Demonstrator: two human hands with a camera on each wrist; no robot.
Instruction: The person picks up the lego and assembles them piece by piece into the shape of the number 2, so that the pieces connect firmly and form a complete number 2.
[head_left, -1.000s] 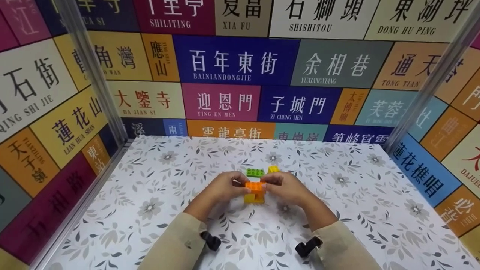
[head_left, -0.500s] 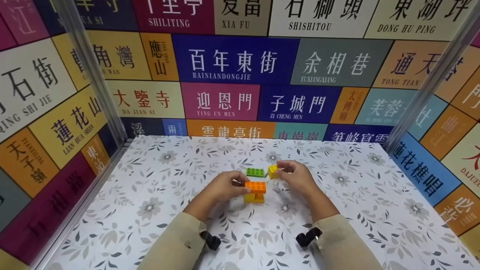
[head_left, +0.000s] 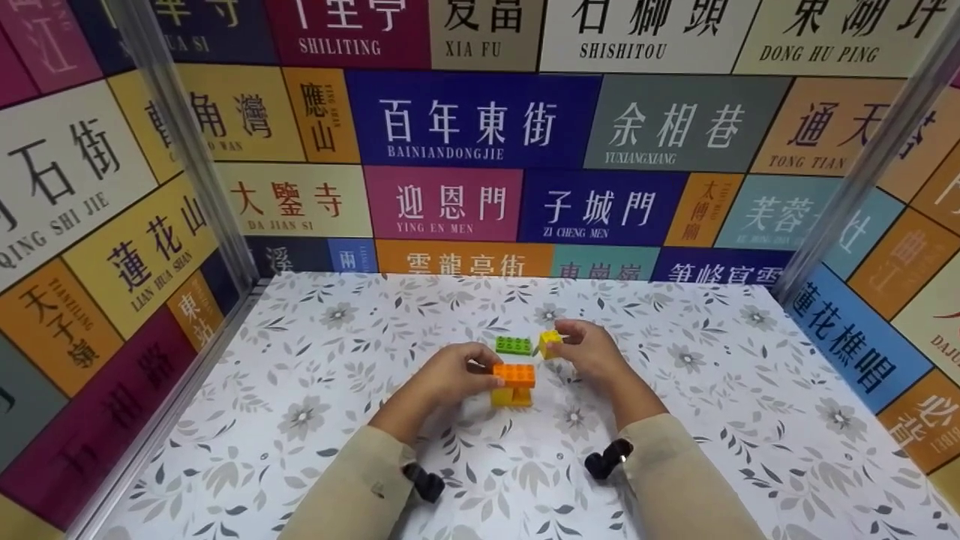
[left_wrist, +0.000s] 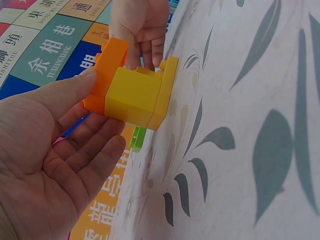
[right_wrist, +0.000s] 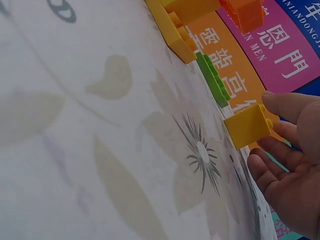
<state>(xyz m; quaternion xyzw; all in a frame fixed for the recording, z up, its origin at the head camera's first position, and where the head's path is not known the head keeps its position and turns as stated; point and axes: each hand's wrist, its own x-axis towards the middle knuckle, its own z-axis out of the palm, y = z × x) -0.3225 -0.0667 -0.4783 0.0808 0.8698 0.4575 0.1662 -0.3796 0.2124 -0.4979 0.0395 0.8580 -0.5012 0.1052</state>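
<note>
My left hand (head_left: 454, 373) pinches the orange brick (head_left: 515, 376) at the top of a small stack on the table. Under the orange brick sits a yellow block (left_wrist: 131, 95), joined to a thin yellow-orange plate (left_wrist: 166, 92) at the bottom; the orange end overhangs on the right. Farther back and to the right, my right hand (head_left: 598, 352) holds a separate small yellow brick (right_wrist: 246, 126) between thumb and fingers, with its studs facing the fingers in the right wrist view. A flat green brick (head_left: 513, 345) lies behind the stack, left of that yellow brick.
A white tablecloth with grey leaves and flowers (head_left: 337, 442) covers the table. Panels with printed place names (head_left: 472, 120) wall it in at the back and both sides, with clear corner posts. A black wrist mount (head_left: 424, 482) hangs at each cuff.
My right hand has left the orange brick, moved back and right, and taken hold of the small yellow brick. My left hand stays on the stack.
</note>
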